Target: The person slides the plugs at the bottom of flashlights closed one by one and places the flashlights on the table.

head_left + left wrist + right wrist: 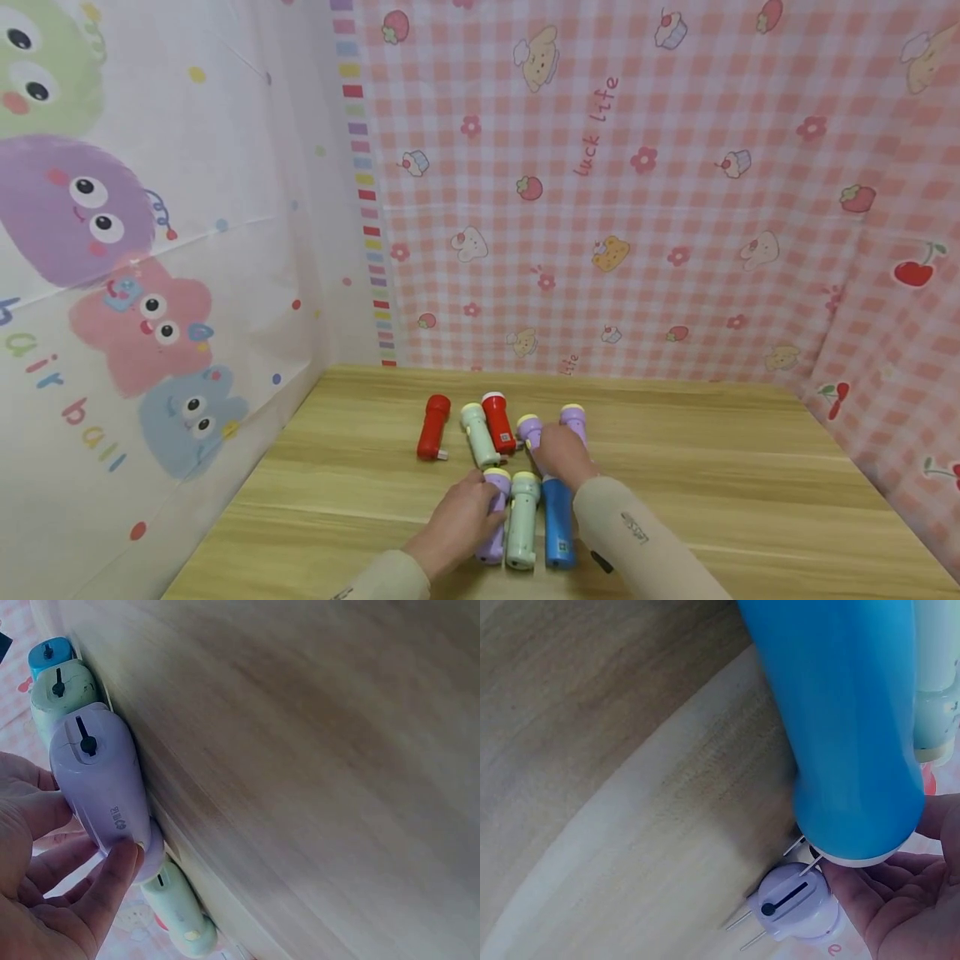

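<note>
My left hand [461, 517] grips a purple flashlight [493, 542] in the front row, thumb and fingertips on opposite sides of its body in the left wrist view. Right beside it lie a green flashlight [522, 525] and a blue flashlight [558, 525]. Beyond the blue one, my right hand [562, 454] holds a purple flashlight [528, 427] by its body, which the hand mostly covers. Another purple flashlight [573, 419] lies just behind this hand, its two plug prongs out in the right wrist view. The blue flashlight's head [862, 825] hides most of my right fingertips.
At the back left are a red flashlight [432, 429], a green flashlight [478, 435] and a second red flashlight [497, 423]. A small black object [602, 562] lies by my right forearm. Patterned cloths [600, 208] hang behind and beside the wooden table [322, 500].
</note>
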A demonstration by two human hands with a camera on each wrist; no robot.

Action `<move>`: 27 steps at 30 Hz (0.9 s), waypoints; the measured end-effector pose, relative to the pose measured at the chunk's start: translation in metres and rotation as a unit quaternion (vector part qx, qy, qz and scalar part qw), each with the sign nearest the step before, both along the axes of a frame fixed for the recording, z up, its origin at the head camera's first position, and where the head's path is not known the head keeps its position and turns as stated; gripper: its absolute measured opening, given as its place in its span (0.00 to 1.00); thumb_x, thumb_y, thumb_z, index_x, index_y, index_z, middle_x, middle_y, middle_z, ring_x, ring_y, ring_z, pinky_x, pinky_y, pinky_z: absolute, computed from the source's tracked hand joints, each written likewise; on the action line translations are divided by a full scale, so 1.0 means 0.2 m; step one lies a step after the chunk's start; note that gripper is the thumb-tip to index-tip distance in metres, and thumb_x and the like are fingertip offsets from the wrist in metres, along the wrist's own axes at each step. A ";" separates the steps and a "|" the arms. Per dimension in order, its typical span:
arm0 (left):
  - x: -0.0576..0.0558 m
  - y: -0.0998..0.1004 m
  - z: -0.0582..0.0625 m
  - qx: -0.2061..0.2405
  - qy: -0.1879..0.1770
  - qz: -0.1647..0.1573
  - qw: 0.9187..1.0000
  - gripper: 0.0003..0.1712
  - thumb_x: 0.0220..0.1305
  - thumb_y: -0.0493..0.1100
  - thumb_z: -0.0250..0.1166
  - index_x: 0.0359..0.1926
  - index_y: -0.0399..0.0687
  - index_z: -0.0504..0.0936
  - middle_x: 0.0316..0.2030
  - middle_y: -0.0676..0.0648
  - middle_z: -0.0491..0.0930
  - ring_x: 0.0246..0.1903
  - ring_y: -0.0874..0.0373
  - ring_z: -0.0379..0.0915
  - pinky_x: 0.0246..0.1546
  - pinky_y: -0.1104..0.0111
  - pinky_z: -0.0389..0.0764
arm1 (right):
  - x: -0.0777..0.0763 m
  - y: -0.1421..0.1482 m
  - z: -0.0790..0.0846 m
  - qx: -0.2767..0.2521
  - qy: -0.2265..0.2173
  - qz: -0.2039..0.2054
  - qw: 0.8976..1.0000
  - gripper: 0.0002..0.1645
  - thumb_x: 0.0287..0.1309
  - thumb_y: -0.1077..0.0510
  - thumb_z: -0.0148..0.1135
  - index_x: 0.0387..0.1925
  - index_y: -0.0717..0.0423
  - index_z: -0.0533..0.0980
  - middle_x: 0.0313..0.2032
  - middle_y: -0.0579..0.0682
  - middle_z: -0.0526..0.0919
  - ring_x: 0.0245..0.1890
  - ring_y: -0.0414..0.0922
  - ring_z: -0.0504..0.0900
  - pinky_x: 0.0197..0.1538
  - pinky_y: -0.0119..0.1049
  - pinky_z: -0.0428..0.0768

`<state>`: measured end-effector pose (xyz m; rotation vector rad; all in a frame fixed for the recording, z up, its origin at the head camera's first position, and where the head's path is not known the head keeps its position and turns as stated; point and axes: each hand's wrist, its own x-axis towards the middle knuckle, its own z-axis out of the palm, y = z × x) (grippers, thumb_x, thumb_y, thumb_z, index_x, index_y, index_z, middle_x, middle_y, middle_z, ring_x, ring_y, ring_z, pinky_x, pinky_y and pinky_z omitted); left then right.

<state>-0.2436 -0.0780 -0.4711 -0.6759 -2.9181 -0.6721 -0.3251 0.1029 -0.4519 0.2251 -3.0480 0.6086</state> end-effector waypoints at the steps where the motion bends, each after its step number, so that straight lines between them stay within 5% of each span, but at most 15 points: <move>1: 0.00 0.00 0.00 0.000 -0.002 0.001 1.000 0.11 0.60 0.43 0.71 0.38 0.40 0.85 0.31 0.51 0.70 0.27 0.63 0.67 0.29 0.68 0.73 | 0.00 0.00 0.00 -0.004 -0.004 0.000 1.000 0.11 0.64 0.60 0.56 0.31 0.66 0.78 0.30 0.57 0.78 0.29 0.51 0.75 0.43 0.48 0.78; 9: 0.01 0.01 -0.01 -0.002 0.011 -0.001 1.000 0.10 0.59 0.43 0.72 0.36 0.40 0.84 0.31 0.51 0.70 0.27 0.62 0.69 0.30 0.68 0.74 | 0.01 0.03 -0.01 -0.023 0.018 0.003 1.000 0.12 0.63 0.58 0.56 0.28 0.63 0.78 0.32 0.58 0.81 0.32 0.52 0.78 0.45 0.49 0.78; 16: 0.01 0.01 0.00 -0.006 0.006 -0.002 1.000 0.11 0.60 0.44 0.72 0.38 0.40 0.84 0.32 0.51 0.71 0.29 0.63 0.69 0.31 0.68 0.75 | 0.02 0.05 0.00 -0.091 -0.001 -0.020 0.996 0.10 0.61 0.60 0.60 0.25 0.62 0.76 0.23 0.53 0.75 0.25 0.48 0.73 0.31 0.42 0.73; 27: 0.01 0.00 0.00 -0.004 0.003 0.001 1.000 0.11 0.61 0.44 0.72 0.38 0.39 0.84 0.32 0.50 0.72 0.29 0.63 0.69 0.31 0.68 0.76 | 0.04 0.07 0.06 -0.228 -0.070 -0.062 0.969 0.17 0.61 0.58 0.64 0.43 0.72 0.79 0.34 0.57 0.81 0.33 0.51 0.77 0.36 0.43 0.79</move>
